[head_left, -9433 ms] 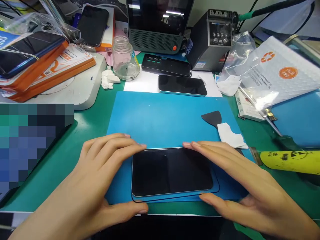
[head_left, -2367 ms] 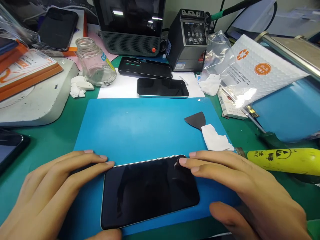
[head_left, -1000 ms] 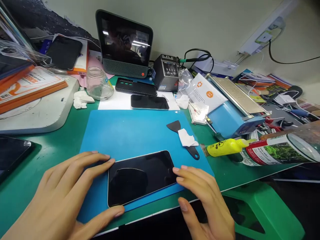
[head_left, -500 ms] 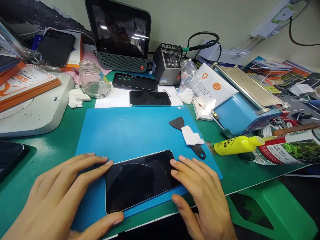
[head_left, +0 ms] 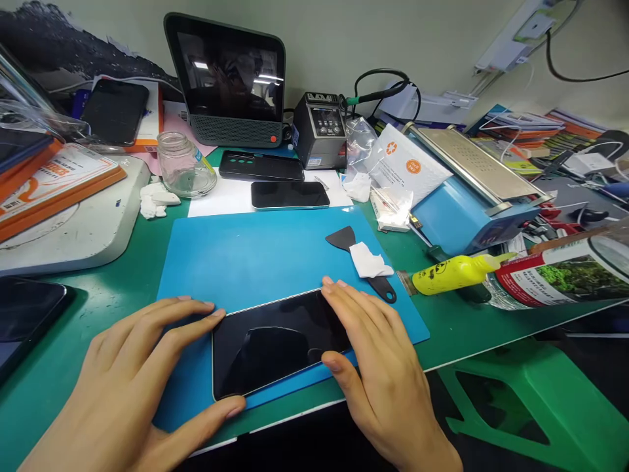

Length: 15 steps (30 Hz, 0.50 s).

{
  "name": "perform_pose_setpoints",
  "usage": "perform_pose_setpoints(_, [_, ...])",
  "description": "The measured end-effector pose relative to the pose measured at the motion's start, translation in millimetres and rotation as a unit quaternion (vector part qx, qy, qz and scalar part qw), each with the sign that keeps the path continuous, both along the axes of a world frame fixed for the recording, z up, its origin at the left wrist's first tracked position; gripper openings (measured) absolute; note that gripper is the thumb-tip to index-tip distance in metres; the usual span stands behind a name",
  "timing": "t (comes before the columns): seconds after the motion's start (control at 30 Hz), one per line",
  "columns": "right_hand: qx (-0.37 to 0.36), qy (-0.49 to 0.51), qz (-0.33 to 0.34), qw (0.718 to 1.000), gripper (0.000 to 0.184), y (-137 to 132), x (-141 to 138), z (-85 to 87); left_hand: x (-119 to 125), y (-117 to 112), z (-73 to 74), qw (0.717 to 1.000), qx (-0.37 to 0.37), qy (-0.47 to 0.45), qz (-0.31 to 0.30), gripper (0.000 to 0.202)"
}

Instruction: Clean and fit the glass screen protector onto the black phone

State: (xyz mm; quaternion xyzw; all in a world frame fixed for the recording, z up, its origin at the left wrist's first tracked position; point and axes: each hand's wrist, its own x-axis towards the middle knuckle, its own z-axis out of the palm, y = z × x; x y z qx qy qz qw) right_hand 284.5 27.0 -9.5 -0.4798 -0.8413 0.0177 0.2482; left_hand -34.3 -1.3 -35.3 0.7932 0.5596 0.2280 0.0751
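A smartphone [head_left: 280, 344] with a dark, glossy screen lies face up and slightly slanted on the blue mat [head_left: 246, 255]. My left hand [head_left: 147, 367] grips its left end, with the index fingertip at the upper corner and the thumb at the lower one. Around the right end is my right hand [head_left: 378, 354], its fingers over the upper corner and its thumb by the lower edge. Beyond the right hand lies a black plastic scraper [head_left: 341, 237] with a crumpled white tissue [head_left: 369, 261] on its handle.
Two more phones, one black [head_left: 263, 166] and one smaller [head_left: 289, 195], lie behind the mat. A glass jar [head_left: 184, 167], a smart display [head_left: 230, 78] and a soldering station [head_left: 320, 131] stand at the back. A yellow bottle [head_left: 452, 274] lies at right, near a green stool [head_left: 555, 393].
My right hand has moved left and inward over the phone's right end, its thumb now closer to the lower edge. My left hand keeps its hold. The camera view has shifted slightly.
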Motion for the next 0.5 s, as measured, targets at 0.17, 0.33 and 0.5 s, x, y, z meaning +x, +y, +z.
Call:
perform_pose_setpoints(0.17, [-0.008,0.070,-0.028,0.997,0.060,-4.2,0.0,-5.6,1.1,1.9,0.6,0.999,-0.023,0.024,0.008,0.078])
perform_pose_setpoints(0.33, [0.009,0.130,-0.038,0.991,0.051,-5.7,0.9,-11.5,3.1,4.2,1.3,1.000,-0.013,0.011,0.001,0.076])
perform_pose_setpoints(0.5, [0.039,0.152,-0.025,0.987,0.035,-4.6,1.3,-15.5,6.6,4.7,6.4,1.000,-0.015,0.008,-0.001,0.068])
